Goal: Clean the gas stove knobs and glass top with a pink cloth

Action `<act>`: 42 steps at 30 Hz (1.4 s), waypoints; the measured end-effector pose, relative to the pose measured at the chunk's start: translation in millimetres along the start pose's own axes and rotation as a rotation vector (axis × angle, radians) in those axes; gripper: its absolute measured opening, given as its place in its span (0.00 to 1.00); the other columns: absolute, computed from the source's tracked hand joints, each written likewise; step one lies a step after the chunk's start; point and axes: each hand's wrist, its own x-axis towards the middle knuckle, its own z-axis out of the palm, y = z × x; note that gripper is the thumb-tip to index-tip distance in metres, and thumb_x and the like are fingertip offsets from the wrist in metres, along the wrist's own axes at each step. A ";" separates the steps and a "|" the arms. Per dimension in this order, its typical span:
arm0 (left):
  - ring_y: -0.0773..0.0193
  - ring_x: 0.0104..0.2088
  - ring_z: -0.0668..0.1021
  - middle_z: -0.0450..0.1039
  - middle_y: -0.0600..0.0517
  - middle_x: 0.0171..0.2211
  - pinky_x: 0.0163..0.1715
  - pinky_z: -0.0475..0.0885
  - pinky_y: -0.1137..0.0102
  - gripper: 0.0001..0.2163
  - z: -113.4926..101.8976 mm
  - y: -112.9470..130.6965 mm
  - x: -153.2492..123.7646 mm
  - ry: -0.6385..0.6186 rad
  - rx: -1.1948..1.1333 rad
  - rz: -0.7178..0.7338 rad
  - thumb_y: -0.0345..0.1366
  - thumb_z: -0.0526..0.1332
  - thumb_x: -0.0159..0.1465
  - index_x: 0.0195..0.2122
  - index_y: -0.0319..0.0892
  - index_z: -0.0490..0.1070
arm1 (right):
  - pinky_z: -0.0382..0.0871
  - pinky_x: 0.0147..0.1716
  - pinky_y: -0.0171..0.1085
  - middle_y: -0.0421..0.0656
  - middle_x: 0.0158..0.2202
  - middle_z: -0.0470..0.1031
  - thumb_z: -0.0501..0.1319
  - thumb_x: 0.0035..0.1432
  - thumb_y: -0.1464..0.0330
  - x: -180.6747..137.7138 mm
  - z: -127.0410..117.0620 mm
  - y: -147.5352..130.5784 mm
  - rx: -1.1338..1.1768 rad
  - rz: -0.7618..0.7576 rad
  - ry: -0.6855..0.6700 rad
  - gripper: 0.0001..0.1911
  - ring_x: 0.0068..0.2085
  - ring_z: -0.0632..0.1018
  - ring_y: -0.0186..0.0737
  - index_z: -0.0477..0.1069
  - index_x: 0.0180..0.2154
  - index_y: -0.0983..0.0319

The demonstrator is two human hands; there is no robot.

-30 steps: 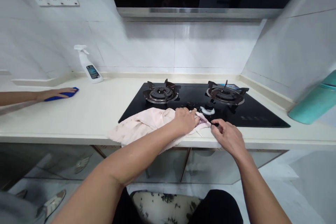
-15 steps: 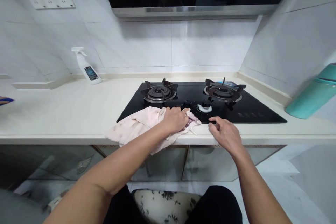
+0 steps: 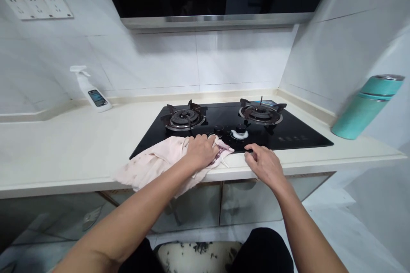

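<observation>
Left grip (image 3: 202,151) grasping pale pink towel (image 3: 160,160); cloth spread beneath and leftward of it, across front edge of gas hob (image 3: 221,113). Right grip (image 3: 265,163) released, loosely curled; control knob (image 3: 241,128) beyond, slightly left.

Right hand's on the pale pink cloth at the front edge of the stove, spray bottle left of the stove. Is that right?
Not the right hand: the head view shows the left hand on the pale pink cloth at the front edge of the stove. The spray bottle is indeed left of the stove.
</observation>
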 end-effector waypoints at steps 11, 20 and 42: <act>0.43 0.49 0.77 0.77 0.38 0.47 0.48 0.64 0.52 0.24 3.5 -0.9 21.5 -0.024 0.033 -0.031 0.49 0.47 0.72 0.59 0.41 0.69 | 0.58 0.39 0.40 0.41 0.29 0.73 0.53 0.66 0.63 0.2 0.3 -1.0 -0.018 0.016 -0.008 0.16 0.38 0.73 0.44 0.75 0.49 0.59; 0.48 0.45 0.76 0.76 0.40 0.44 0.44 0.65 0.56 0.20 5.2 5.3 -6.4 0.086 -0.015 0.155 0.43 0.46 0.74 0.50 0.41 0.76 | 0.60 0.37 0.38 0.37 0.29 0.72 0.57 0.65 0.50 4.2 2.8 -10.9 0.235 0.077 -0.093 0.22 0.34 0.74 0.41 0.73 0.51 0.57; 0.51 0.58 0.72 0.73 0.44 0.57 0.58 0.62 0.55 0.16 -13.6 0.4 -33.9 0.066 -0.357 0.550 0.41 0.55 0.71 0.57 0.45 0.71 | 0.68 0.42 0.42 0.52 0.44 0.81 0.57 0.63 0.65 85.4 -31.0 47.3 -0.390 0.441 -0.136 0.11 0.47 0.80 0.52 0.78 0.42 0.59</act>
